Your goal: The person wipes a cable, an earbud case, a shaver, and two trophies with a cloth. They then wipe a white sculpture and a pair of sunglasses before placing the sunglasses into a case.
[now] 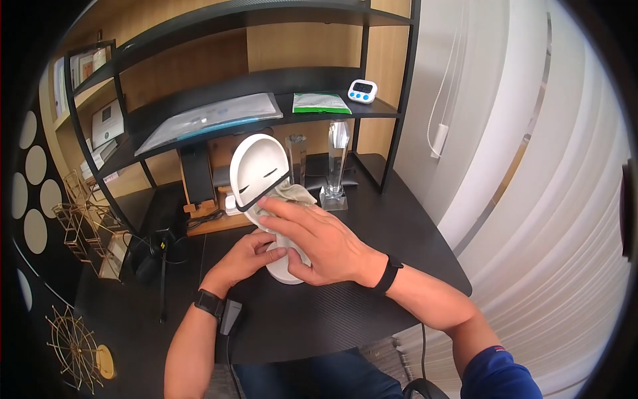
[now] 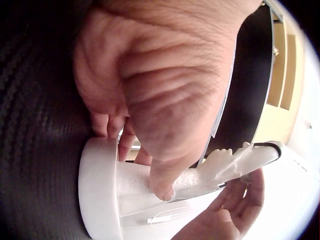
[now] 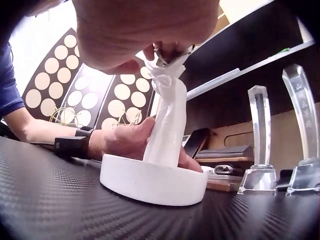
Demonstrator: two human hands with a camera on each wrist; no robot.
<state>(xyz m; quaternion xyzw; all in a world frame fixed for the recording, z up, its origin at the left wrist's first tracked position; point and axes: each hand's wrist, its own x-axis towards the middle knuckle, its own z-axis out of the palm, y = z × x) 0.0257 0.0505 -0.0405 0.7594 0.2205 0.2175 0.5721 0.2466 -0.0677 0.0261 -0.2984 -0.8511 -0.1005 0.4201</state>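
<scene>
A white ornament stands upright, with a round base [image 3: 152, 182], a thick stem [image 3: 167, 120] and an oval, mask-like face [image 1: 256, 163] on top. Two dark slits mark the face, and a black band [image 1: 266, 193] crosses it. My left hand [image 1: 242, 259] grips the stem low down, thumb on the near side and fingers wrapped behind. Higher up, my right hand [image 1: 329, 243] reaches over the face, its long fingers fairly straight and touching it near the band. A beige, crumpled, cloth-like piece [image 1: 296, 193] shows just beyond those fingers; part of it is hidden by the hand.
Behind the ornament stand two clear crystal trophies [image 1: 335, 166]. The shelf above holds a plastic folder [image 1: 212, 120], a green-and-white packet [image 1: 321, 103] and a white timer [image 1: 362, 91]. Gold wire models [image 1: 73, 346] sit at left, near a black cable [image 1: 163, 279]. White blinds [image 1: 518, 199] hang at right.
</scene>
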